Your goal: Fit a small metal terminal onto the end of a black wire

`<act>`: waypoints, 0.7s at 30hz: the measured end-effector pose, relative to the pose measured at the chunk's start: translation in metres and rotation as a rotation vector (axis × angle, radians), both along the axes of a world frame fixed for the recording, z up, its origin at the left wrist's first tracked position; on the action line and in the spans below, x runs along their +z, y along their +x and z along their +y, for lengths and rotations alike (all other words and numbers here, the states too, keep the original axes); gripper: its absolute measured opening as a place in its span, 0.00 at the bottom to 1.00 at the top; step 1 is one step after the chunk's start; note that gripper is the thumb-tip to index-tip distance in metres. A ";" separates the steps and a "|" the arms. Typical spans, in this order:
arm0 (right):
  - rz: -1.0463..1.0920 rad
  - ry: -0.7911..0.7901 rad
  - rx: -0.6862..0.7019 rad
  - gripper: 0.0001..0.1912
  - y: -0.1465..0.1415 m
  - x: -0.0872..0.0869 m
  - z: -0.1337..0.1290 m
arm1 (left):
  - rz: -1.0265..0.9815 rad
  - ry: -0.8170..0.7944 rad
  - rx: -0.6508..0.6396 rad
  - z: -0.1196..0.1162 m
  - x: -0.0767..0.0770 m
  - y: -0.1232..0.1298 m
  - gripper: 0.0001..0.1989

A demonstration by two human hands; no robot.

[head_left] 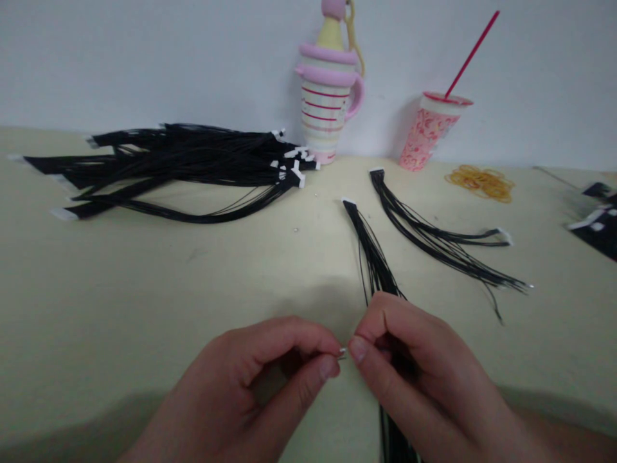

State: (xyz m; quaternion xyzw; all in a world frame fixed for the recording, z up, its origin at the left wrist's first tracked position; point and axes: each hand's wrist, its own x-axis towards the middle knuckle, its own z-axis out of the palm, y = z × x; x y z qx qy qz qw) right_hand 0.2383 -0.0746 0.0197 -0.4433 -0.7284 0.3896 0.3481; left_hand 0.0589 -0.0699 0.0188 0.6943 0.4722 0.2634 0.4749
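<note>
My left hand (pixel 270 379) pinches a tiny light-coloured piece (pixel 342 352), whose tip just shows between thumb and forefinger; its kind is too small to make out. Close beside it, thumb and forefinger of my right hand (pixel 414 366) are pressed together, and what they hold is hidden. A black wire bundle (pixel 373 254) with a white connector at its far end runs beneath my right hand and comes out below it.
Another black wire harness (pixel 434 238) lies to the right. A large pile of black harnesses (pixel 193 157) is at the back left. Along the wall stand a striped cup (pixel 325 106) and a pink tumbler (pixel 429 132) with a straw. Yellow rubber bands (pixel 479 182) lie beside them.
</note>
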 end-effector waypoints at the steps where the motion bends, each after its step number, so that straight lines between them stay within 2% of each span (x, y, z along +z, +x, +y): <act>1: 0.005 -0.002 -0.002 0.08 0.000 -0.001 0.000 | 0.003 0.001 -0.002 0.000 -0.001 0.000 0.06; 8: 0.037 -0.005 -0.024 0.06 0.001 -0.004 0.002 | 0.002 0.031 -0.001 -0.001 -0.004 -0.002 0.05; 14: 0.052 0.000 -0.054 0.06 0.000 0.000 0.002 | -0.076 -0.016 0.052 -0.003 -0.004 -0.002 0.05; 21: 0.019 -0.019 -0.009 0.07 0.000 0.003 -0.002 | -0.145 -0.026 0.100 -0.002 -0.004 -0.003 0.04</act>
